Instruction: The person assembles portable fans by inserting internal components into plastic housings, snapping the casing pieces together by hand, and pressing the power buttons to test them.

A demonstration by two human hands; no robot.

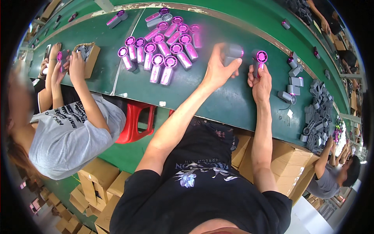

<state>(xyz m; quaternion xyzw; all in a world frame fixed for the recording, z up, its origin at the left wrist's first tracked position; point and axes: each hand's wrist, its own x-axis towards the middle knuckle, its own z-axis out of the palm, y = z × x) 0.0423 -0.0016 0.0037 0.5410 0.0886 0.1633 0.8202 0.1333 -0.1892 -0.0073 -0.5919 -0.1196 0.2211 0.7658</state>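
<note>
My left hand point(219, 69) is closed on a grey handheld fan point(234, 52), blurred by motion, with a pink rim at its right end. Beside it, my right hand point(261, 86) grips a grey and magenta fan point(261, 57) upright, its round ring facing up. Both hands are above the green table, the two fans a short gap apart. To the left lies a cluster of magenta-and-grey fans point(158, 39). Right of my right hand lie several loose grey fan bodies point(296, 81).
A large pile of grey fan parts point(318, 111) covers the table's right end. At the left, a co-worker point(74, 128) handles a fan beside a cardboard box point(92, 60). A green conveyor belt point(249, 15) runs behind. A red stool point(136, 123) and cartons point(97, 179) stand below.
</note>
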